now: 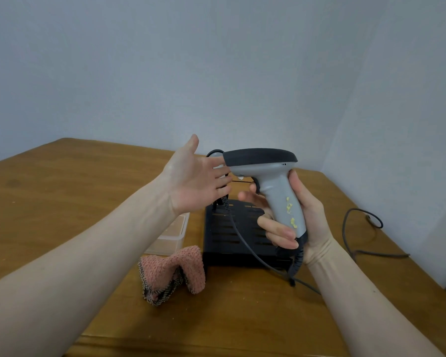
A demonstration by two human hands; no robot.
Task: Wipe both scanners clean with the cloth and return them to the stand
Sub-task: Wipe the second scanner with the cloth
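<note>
My right hand (291, 217) grips the handle of a grey scanner (265, 173) with a black head, held upright above the black stand (232, 238). Yellow crumbs stick to the handle. Its coiled cable hangs down to the table. My left hand (196, 181) is open, palm up, fingers stretched toward the scanner's head. Behind those fingers a second scanner (215, 153) is partly visible, mostly hidden. A crumpled pink cloth (173, 273) with a checked edge lies on the table, left of the stand's front corner.
A clear plastic box (173, 235) sits left of the stand under my left forearm. Grey cables (361, 228) loop over the wooden table (62, 191) at the right. A wall stands close behind and to the right.
</note>
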